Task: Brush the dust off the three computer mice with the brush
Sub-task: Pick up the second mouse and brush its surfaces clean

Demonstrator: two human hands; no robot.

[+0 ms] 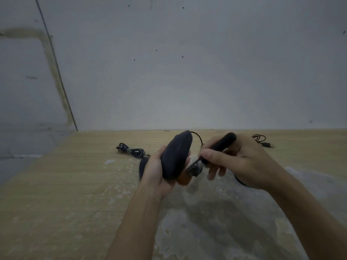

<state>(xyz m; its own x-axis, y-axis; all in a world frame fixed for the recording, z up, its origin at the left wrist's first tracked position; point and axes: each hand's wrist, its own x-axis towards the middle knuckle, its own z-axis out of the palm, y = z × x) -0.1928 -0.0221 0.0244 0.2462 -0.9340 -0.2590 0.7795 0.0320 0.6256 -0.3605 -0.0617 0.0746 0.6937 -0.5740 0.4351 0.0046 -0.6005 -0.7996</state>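
Grey plaster wall (187, 72) fills the upper half of the frame, pocked with small dark spots, with a thin dark line (56, 68) slanting down its left side. Below it lies the surface (65, 184), pale wood grain, scuffed and blotched with whitish patches toward the lower middle.

Two bare forearms reach in from the bottom edge. The left hand (155, 171) holds one dark, smooth, rounded mouse (175, 154) tilted up on end at mid-frame, fingers wrapped around its sides; its thin cord arcs off the top. The right hand (240, 162) pinches a brush (212, 152) with a black cylindrical handle, its reddish-brown bristles (183, 178) pressed to the lower edge of the held mouse.

A second dark mouse (142, 167) rests on the surface just behind the left hand, mostly hidden. A dark curve (242, 182) under the right wrist may be a third mouse, but too little shows.

Two coiled cables lie further back: a black bundled cable (131, 151) left of centre, and a reddish cable (260, 138) at the right.
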